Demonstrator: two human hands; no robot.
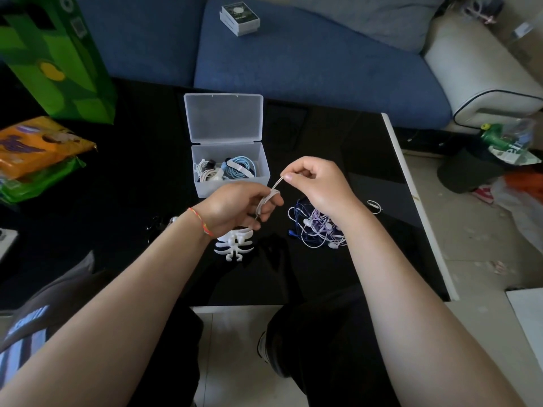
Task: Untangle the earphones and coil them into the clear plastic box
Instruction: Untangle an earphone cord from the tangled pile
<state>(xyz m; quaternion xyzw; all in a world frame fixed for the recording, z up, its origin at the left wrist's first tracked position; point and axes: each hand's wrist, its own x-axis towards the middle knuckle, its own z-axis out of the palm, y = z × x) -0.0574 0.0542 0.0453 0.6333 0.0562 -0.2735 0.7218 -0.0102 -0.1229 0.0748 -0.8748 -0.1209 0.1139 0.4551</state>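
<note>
My left hand (238,205) has a white earphone cable (274,188) looped around its fingers, above the black table. My right hand (314,183) pinches the same cable between thumb and forefinger and holds it taut, up and to the right of the left fingers. The clear plastic box (230,188) stands open just behind my hands, lid up, with coiled white and light-blue earphones (239,168) inside. A tangle of white, purple and blue earphones (318,227) lies on the table under my right wrist. White fishbone-shaped cable winders (233,246) lie below my left hand.
A green bag (58,57) and an orange snack packet (35,145) sit on the table's left side. The table's white edge (411,186) runs along the right. A blue sofa (293,54) with a small box on it is behind.
</note>
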